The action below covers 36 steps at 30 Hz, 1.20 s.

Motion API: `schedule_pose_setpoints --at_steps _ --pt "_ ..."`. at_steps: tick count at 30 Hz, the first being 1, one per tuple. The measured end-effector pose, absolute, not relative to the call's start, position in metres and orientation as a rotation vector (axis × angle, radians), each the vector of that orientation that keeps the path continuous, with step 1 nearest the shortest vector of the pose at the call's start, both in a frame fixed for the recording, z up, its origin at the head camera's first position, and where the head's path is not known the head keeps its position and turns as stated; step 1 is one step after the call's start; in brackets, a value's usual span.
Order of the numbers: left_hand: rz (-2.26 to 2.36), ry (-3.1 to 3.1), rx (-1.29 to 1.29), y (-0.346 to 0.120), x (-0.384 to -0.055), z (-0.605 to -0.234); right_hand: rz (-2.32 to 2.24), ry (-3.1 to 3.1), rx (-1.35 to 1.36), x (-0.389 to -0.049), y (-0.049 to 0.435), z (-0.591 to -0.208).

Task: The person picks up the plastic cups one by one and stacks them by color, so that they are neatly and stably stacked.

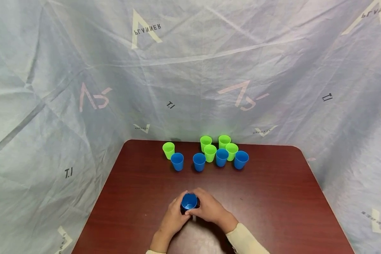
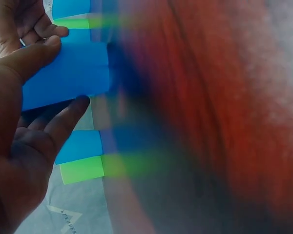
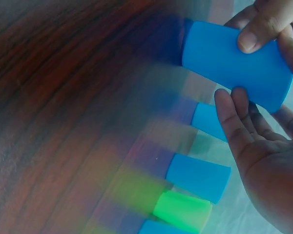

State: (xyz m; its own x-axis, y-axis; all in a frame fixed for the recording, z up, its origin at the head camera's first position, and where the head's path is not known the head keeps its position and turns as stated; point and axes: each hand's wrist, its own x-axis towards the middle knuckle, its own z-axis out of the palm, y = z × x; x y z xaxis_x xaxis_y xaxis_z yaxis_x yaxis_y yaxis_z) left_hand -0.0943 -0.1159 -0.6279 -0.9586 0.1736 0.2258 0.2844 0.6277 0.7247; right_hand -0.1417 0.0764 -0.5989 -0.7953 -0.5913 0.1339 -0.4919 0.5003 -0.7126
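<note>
A blue cup is upright at the near middle of the table, its mouth facing up. From its left side my left hand grips it, the thumb lying along the wall in the left wrist view. My right hand holds the same cup from the right, thumb toward me and fingers round the far side. In the right wrist view the right fingers are against the cup wall. Whether the cup's base touches the table cannot be told.
Farther back on the dark red table, several blue cups stand upright in a loose row. Several green cups stand among and behind them, with one green cup at the left. Grey printed sheeting hangs behind and at the sides.
</note>
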Motion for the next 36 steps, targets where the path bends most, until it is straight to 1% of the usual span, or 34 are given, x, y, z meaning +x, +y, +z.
schedule_pose_setpoints --at_steps 9,13,17,21,29,36 --pt "-1.241 -2.722 -0.358 -0.121 -0.100 -0.628 -1.125 2.652 -0.966 -0.138 0.080 -0.603" --pt "-1.143 -2.780 -0.305 -0.122 -0.099 -0.627 -1.143 2.674 -0.960 -0.133 0.084 -0.608" --pt "-1.061 -2.814 -0.310 -0.120 -0.100 -0.625 -1.167 2.715 -0.924 -0.134 0.091 -0.612" --pt "-1.111 -2.850 -0.308 -0.116 -0.103 -0.624 -1.151 2.800 -0.877 -0.139 0.102 -0.614" --pt "-1.295 -2.896 -0.208 -0.114 -0.103 -0.622 -1.112 2.948 -0.899 -0.155 0.122 -0.614" --pt "-1.360 -2.892 -0.152 -0.112 -0.104 -0.623 -1.125 3.077 -0.887 -0.169 0.137 -0.612"
